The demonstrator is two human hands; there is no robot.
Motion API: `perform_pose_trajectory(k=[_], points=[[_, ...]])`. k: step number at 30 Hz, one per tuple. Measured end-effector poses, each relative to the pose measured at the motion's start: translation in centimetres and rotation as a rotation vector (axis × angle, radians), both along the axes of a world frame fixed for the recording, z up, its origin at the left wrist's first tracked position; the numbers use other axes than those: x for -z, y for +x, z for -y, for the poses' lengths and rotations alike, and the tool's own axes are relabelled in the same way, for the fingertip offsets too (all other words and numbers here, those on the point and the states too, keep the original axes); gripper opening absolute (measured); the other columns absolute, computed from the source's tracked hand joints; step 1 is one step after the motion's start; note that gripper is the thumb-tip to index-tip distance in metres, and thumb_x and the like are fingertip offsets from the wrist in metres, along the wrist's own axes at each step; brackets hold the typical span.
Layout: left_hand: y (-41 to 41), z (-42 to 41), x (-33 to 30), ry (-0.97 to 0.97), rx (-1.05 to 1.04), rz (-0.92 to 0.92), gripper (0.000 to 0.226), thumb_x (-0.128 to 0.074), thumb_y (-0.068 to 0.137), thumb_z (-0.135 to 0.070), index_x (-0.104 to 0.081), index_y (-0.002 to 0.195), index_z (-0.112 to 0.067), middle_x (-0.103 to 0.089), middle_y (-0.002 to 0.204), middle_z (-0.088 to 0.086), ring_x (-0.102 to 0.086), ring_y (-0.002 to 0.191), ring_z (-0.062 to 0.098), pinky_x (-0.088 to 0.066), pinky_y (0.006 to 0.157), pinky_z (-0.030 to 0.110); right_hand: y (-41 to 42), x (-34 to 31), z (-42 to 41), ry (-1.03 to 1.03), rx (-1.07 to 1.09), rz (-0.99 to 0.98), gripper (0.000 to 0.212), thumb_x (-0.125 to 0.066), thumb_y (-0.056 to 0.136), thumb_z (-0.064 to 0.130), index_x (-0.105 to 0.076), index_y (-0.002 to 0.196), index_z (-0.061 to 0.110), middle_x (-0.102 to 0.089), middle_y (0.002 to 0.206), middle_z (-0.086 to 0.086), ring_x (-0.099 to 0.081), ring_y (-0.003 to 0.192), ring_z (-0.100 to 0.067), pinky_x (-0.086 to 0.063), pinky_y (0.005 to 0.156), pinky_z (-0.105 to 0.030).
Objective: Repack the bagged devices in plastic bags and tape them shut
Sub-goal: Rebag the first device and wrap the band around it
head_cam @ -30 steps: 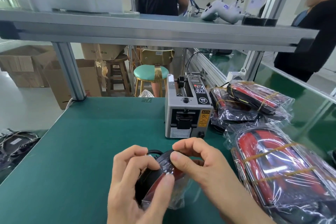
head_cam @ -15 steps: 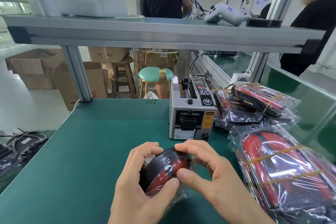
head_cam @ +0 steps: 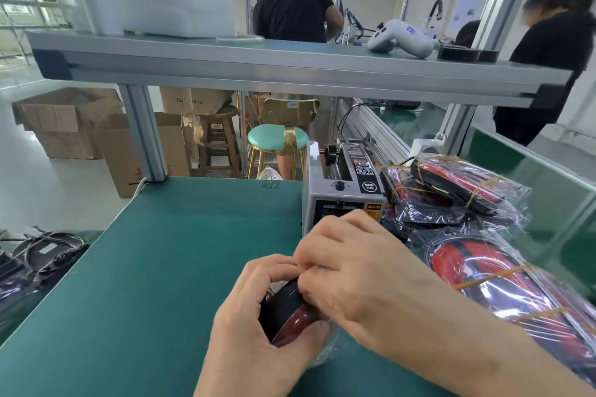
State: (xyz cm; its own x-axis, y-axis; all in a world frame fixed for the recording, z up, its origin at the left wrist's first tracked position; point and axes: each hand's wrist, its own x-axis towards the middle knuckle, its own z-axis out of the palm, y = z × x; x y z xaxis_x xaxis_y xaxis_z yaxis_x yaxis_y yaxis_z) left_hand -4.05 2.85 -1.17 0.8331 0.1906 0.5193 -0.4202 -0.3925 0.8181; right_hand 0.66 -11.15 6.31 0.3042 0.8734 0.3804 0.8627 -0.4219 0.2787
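Low centre of frame: left hand (head_cam: 258, 325) was wrapped around a black-and-red device (head_cam: 287, 316), thumb under its lower edge, fingers curled over the top. Clear plastic bag (head_cam: 322, 354) bunched beneath the device, just above the green table (head_cam: 161, 267).

Right hand (head_cam: 354, 264) lay over the device's upper right side, fingers curled at its top edge, next to the left fingertips. It seemed to pinch the device or its film; blur prevented telling which.

Directly behind the right hand, centre of frame: grey tape dispenser (head_cam: 345, 187) standing on the table, its lower front hidden by the knuckles.

Right side of frame: bundles of bagged devices (head_cam: 503, 287), red and black, bound with rubber bands, piled from the dispenser down to the lower right corner.

Upper part of frame: an aluminium shelf (head_cam: 290, 74) crossed the whole width.
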Motion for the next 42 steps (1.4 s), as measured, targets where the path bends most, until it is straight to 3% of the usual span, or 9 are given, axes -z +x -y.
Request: perform_pose_trajectory(k=[8,11,15,18,20,26,30,35,42], points=[[-0.1,0.0,0.0,-0.017,-0.023,-0.017,0.041,-0.069,0.047,-0.043,-0.065,0.087,-0.032,-0.064,0.101,-0.017,-0.063,0.090,0.005,-0.049,0.071,0.012,1.1,1.0,-0.4,0.024,0.135,0.017,0.019,-0.049,0.086,0.019,-0.063,0.073,0.014,-0.061,0.083,0.001,-0.060,0.080,-0.020,-0.050,0.067,-0.035],[-0.1,-0.2,0.4,-0.032,-0.017,-0.032,0.042,-0.069,0.047,-0.042,-0.065,0.088,-0.034,-0.062,0.107,-0.020,-0.061,0.099,0.003,-0.047,0.076,0.010,1.3,2.0,0.7,0.315,0.190,-0.305,0.020,-0.046,0.092,0.020,-0.060,0.078,0.015,-0.057,0.088,0.007,-0.055,0.086,-0.014,-0.046,0.077,-0.032],[0.0,-0.8,0.7,-0.238,0.068,-0.091,0.052,-0.078,0.041,-0.036,-0.068,0.091,-0.037,-0.069,0.103,-0.010,-0.066,0.084,0.011,-0.053,0.071,0.017,1.2,4.2,3.1,0.646,0.304,-0.966,0.011,-0.057,0.090,0.039,-0.056,0.101,0.040,-0.055,0.108,0.029,-0.048,0.109,0.010,-0.034,0.088,-0.005],[0.2,-1.8,1.3,-0.539,0.164,-0.088,0.060,-0.085,0.033,-0.011,-0.074,0.091,-0.021,-0.072,0.100,0.005,-0.070,0.078,0.019,-0.057,0.069,0.026,0.7,6.8,4.4,0.585,0.266,-1.315,0.073,-0.071,0.067,0.053,-0.034,0.131,0.054,-0.044,0.129,0.041,-0.036,0.124,0.020,-0.028,0.104,-0.010],[0.4,-2.4,2.3,-0.737,0.209,-0.072,0.059,-0.079,0.031,-0.001,-0.075,0.089,-0.014,-0.072,0.102,0.009,-0.070,0.079,0.021,-0.058,0.065,0.030,0.5,7.9,4.3,0.526,0.218,-1.433,0.091,-0.084,0.062,0.044,-0.033,0.138,0.050,-0.048,0.134,0.033,-0.044,0.125,0.012,-0.034,0.105,-0.015],[0.6,-3.7,4.6,-0.832,0.324,-0.137,0.057,-0.055,0.044,0.017,-0.076,0.088,-0.012,-0.070,0.107,0.011,-0.069,0.085,0.022,-0.058,0.072,0.029,1.3,8.5,3.7,0.655,0.251,-1.112,0.045,-0.083,0.070,0.026,-0.067,0.111,0.035,-0.061,0.111,0.015,-0.058,0.106,-0.004,-0.043,0.094,-0.023],[0.6,-4.4,4.4,-0.315,0.231,-0.101,0.049,-0.079,0.047,-0.025,-0.073,0.095,-0.030,-0.064,0.121,-0.002,-0.058,0.116,0.012,-0.041,0.098,0.016,1.7,8.9,3.0,0.432,0.356,-0.637,0.054,-0.078,0.071,0.045,-0.059,0.121,0.042,-0.049,0.114,0.036,-0.029,0.113,0.020,-0.012,0.095,-0.006],[0.7,-2.5,5.4,0.113,-0.199,0.072,0.032,-0.070,0.058,-0.044,-0.074,0.083,-0.024,-0.066,0.100,-0.014,-0.061,0.096,0.004,-0.037,0.088,0.003,1.7,10.0,1.9,0.428,0.398,-0.503,0.056,-0.076,0.062,0.051,-0.068,0.114,0.031,-0.059,0.109,0.023,-0.044,0.101,0.005,-0.020,0.089,-0.013],[0.6,-1.7,7.0,0.203,-0.376,0.286,0.022,-0.059,0.081,-0.020,-0.072,0.068,-0.007,-0.058,0.088,-0.013,-0.055,0.084,0.010,-0.040,0.078,0.011,1.1,10.7,0.4,0.450,0.426,-0.302,0.052,-0.070,0.050,0.050,-0.074,0.097,0.027,-0.067,0.092,0.016,-0.050,0.086,-0.005,-0.029,0.076,-0.025]])
